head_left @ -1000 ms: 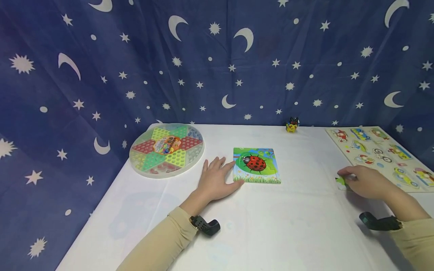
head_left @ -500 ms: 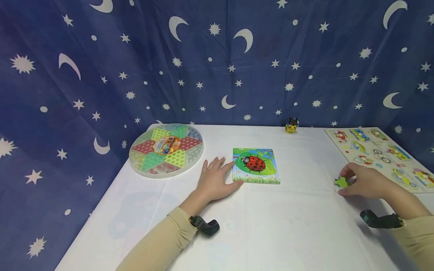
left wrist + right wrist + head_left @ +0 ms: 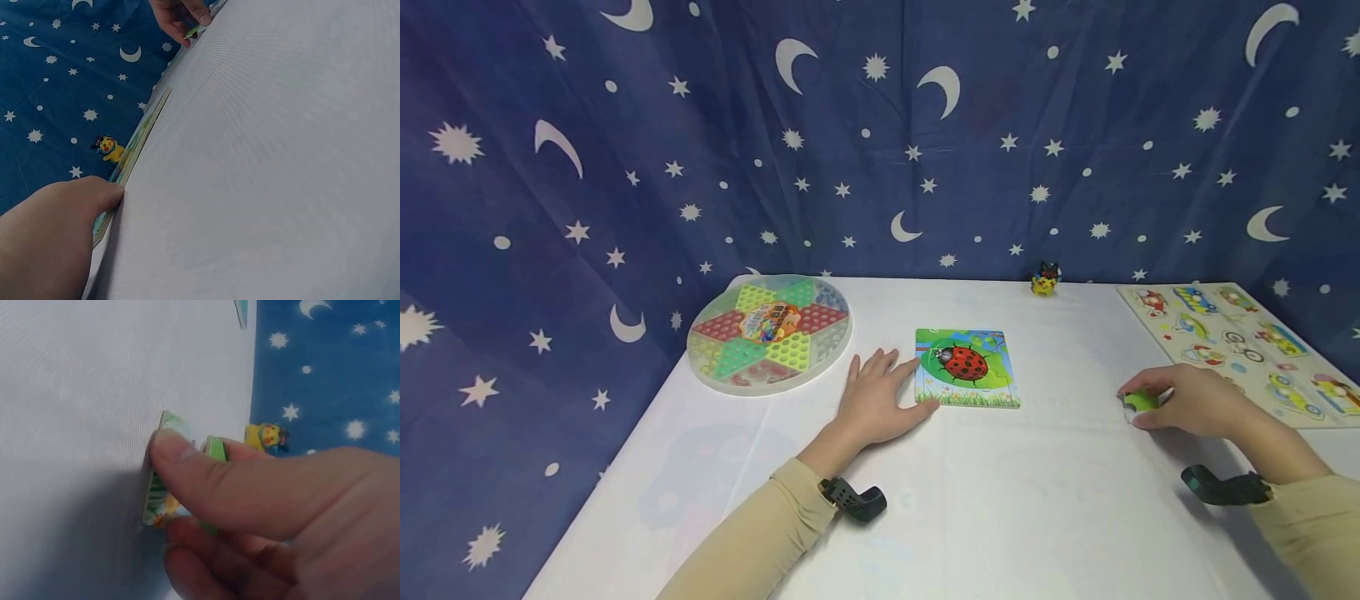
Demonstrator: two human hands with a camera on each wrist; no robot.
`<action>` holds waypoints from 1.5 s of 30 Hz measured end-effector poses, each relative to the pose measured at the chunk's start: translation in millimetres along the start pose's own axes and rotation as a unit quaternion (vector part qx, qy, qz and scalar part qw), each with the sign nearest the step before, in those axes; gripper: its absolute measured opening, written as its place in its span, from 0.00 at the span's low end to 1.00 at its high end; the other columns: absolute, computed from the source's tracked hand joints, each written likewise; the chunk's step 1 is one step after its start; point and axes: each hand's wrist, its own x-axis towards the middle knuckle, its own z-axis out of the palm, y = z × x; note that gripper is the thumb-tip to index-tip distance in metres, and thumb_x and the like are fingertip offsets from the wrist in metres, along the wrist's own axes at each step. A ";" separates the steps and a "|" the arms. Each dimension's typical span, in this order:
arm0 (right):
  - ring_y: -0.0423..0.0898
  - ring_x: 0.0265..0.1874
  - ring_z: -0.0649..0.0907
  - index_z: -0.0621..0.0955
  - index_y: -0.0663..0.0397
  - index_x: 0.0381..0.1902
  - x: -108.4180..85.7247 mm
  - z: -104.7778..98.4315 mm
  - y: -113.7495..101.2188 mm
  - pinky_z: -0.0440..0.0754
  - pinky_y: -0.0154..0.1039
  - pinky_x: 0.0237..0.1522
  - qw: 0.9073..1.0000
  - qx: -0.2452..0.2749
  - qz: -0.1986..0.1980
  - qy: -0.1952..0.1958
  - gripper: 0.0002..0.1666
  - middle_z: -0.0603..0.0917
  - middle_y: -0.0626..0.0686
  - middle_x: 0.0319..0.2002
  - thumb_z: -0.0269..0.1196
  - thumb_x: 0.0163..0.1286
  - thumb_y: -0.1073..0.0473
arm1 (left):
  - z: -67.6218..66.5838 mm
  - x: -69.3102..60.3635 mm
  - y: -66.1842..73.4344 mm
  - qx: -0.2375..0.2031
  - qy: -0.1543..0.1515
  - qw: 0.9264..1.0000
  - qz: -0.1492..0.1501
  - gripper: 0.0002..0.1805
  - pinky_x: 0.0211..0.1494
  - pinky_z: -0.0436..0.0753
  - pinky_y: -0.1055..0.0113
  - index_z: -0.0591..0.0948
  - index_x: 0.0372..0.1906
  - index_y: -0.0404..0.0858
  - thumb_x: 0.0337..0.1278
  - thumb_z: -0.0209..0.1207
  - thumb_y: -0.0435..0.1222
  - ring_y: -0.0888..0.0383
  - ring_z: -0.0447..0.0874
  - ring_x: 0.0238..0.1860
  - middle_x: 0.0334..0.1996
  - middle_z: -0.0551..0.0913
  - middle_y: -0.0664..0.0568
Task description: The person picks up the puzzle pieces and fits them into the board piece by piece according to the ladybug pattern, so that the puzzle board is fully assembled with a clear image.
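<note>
A square ladybug jigsaw puzzle (image 3: 966, 367) lies flat at the middle of the table. Beside its left edge rests my left hand (image 3: 876, 404), palm down with fingers spread; the thumb (image 3: 103, 194) meets the puzzle's edge in the left wrist view. Further right, my right hand (image 3: 1198, 404) pinches puzzle pieces (image 3: 1141, 402) just over the cloth. In the right wrist view the thumb lies on a piece printed with grass and orange flowers (image 3: 164, 503), and a bright green piece (image 3: 216, 449) shows behind it. The fingers hide how many pieces are there.
A round Chinese checkers set (image 3: 771, 333) sits at the left. On the right lies a wooden vehicle peg puzzle board (image 3: 1247, 350), close to the right hand. A small yellow figurine (image 3: 1045, 279) stands at the back edge, before a blue star-patterned curtain (image 3: 865, 150).
My right hand has shifted left, away from the vehicle board, with the green puzzle pieces in its fingers. The left hand and the ladybug puzzle stay where they were.
</note>
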 end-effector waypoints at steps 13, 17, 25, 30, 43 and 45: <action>0.58 0.45 0.83 0.89 0.51 0.49 19.3 6.4 -35.7 0.81 0.60 0.46 0.999 0.030 -0.017 -0.023 0.25 0.87 0.56 0.46 0.81 0.53 0.53 | -1.3 -1.3 -0.3 0.001 0.001 1.000 0.003 0.43 0.79 0.43 0.39 0.71 0.76 0.51 0.61 0.54 0.69 0.44 0.54 0.79 0.77 0.64 0.44; 0.58 0.45 0.83 0.88 0.52 0.50 21.8 7.8 -43.4 0.82 0.57 0.44 0.999 0.030 -0.016 -0.022 0.24 0.87 0.56 0.47 0.81 0.54 0.55 | -1.0 -0.7 -0.4 0.003 0.000 1.000 0.000 0.43 0.79 0.43 0.40 0.71 0.76 0.52 0.61 0.54 0.69 0.44 0.54 0.79 0.77 0.64 0.44; 0.55 0.42 0.82 0.88 0.54 0.50 24.4 8.3 -49.7 0.82 0.52 0.41 0.999 0.022 -0.022 -0.026 0.24 0.87 0.55 0.45 0.80 0.54 0.59 | -0.7 0.8 -1.5 0.009 0.000 1.000 0.000 0.43 0.79 0.44 0.39 0.71 0.76 0.52 0.61 0.54 0.69 0.44 0.54 0.79 0.77 0.64 0.45; 0.59 0.45 0.83 0.88 0.53 0.50 26.4 13.9 -51.4 0.81 0.59 0.46 0.999 0.030 -0.027 -0.021 0.24 0.87 0.57 0.47 0.80 0.54 0.58 | 0.5 0.0 -2.5 0.010 -0.003 1.000 -0.001 0.43 0.79 0.43 0.39 0.71 0.76 0.52 0.61 0.54 0.69 0.44 0.54 0.79 0.77 0.64 0.45; 0.52 0.39 0.82 0.88 0.51 0.50 32.1 26.3 -71.4 0.82 0.52 0.42 0.998 0.031 -0.049 0.008 0.24 0.85 0.52 0.41 0.80 0.54 0.58 | 0.4 0.7 -1.5 0.007 0.001 1.000 0.001 0.43 0.79 0.44 0.39 0.71 0.76 0.51 0.61 0.54 0.69 0.44 0.54 0.79 0.77 0.64 0.44; 0.51 0.39 0.82 0.88 0.51 0.50 32.9 26.4 -72.9 0.82 0.51 0.42 0.998 0.030 -0.054 0.008 0.24 0.85 0.51 0.40 0.80 0.54 0.59 | -0.2 0.4 -1.7 0.005 0.003 1.000 0.001 0.43 0.79 0.44 0.39 0.71 0.76 0.51 0.61 0.54 0.69 0.43 0.55 0.79 0.76 0.65 0.44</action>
